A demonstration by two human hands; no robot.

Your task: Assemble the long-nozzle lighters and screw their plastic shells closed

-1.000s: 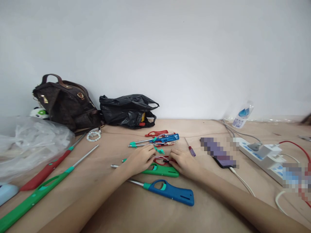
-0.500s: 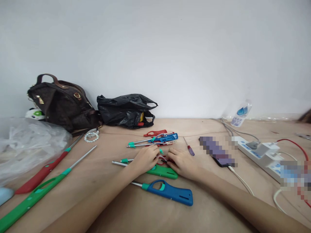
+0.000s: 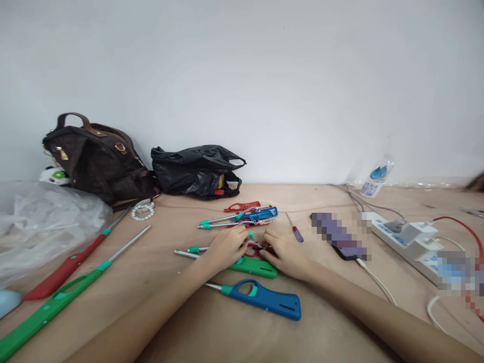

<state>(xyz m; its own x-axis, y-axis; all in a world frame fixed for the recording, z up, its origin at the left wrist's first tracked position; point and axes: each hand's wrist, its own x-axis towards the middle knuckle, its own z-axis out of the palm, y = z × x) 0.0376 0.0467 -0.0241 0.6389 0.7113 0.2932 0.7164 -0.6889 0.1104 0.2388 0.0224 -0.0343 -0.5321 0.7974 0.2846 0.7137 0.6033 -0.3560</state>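
Note:
Both my hands are on a red long-reach lighter [image 3: 254, 250] whose casing is opened, with thin wires showing. My left hand [image 3: 229, 247] closes around its front part, near a small teal trigger piece [image 3: 251, 235]. Curled fingers of my right hand [image 3: 288, 253] grip the handle end; fingertips and much of the casing are hidden. Just below the hands lies a green lighter [image 3: 260, 267], partly covered by my left hand. Nearer to me is a blue lighter [image 3: 268, 301]. Beyond the hands are opened blue lighters [image 3: 259, 216] and a red casing half [image 3: 242, 206].
A screwdriver [image 3: 295, 229] and a charging phone [image 3: 340, 237] lie to the right, beside a white power strip [image 3: 389, 237] and bottle [image 3: 377, 176]. On the left are a red lighter [image 3: 71, 267], a green lighter [image 3: 56, 305], a bracelet [image 3: 142, 210], a backpack [image 3: 102, 161] and plastic bags [image 3: 192, 171].
My right hand's fingers have shifted slightly on the red lighter. My left hand and the surrounding things stay almost where they were.

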